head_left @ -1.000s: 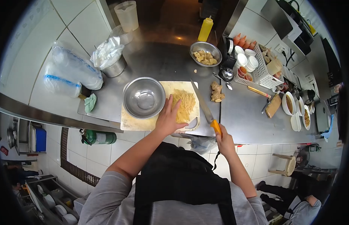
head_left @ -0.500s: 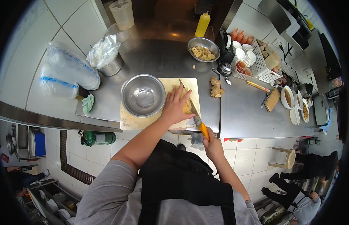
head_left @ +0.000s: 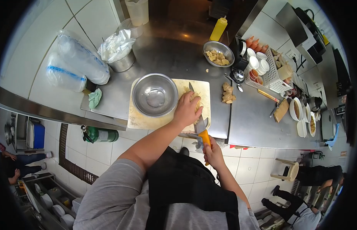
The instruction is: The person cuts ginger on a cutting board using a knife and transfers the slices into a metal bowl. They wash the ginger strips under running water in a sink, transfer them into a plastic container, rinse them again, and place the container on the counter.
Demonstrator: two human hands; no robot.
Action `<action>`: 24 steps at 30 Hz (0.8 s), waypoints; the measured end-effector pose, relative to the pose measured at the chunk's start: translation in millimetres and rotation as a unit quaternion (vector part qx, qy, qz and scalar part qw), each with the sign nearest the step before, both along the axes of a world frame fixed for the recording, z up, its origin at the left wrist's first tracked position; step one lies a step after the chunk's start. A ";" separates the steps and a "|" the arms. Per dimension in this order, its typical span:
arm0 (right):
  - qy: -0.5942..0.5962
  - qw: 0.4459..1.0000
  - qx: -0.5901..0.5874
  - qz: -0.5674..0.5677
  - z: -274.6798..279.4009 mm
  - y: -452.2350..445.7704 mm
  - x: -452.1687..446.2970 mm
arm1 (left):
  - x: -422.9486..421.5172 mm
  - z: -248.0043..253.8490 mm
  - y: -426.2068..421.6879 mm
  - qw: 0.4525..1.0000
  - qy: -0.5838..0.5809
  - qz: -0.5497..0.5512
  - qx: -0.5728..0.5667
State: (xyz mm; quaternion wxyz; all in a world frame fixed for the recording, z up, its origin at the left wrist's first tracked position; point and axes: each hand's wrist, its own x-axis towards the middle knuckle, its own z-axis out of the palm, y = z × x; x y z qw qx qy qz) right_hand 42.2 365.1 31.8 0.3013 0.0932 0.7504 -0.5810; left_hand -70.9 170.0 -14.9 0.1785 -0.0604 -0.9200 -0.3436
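My right hand [head_left: 213, 151] is closed round the orange handle of a knife [head_left: 202, 124], whose blade lies over the pale shredded food [head_left: 193, 93] on the cutting board [head_left: 144, 123]. With fingers bent, my left hand [head_left: 187, 108] rests on the shreds just left of the blade and hides part of both. An empty steel bowl [head_left: 155, 95] sits on the board's left part. To the right of the board lies a ginger root [head_left: 228, 93]. Farther back, a smaller steel bowl [head_left: 218, 53] holds pale slices.
Plastic bags [head_left: 116, 46] fill a steel container at the back left. A yellow bottle [head_left: 218, 28] and a white basket [head_left: 276, 76] stand at the back right. Low at the right are a stool [head_left: 291, 171] and people; another person is at the far left.
My right hand has brought the knife left onto the shreds. My left hand has shifted over them, its fingers now more bent. The view has moved a little.
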 end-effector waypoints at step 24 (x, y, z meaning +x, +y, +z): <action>0.024 0.994 -0.074 0.074 91.3 -83.6 -16.6 | 7.9 81.8 -99.8 0.978 0.173 0.097 0.058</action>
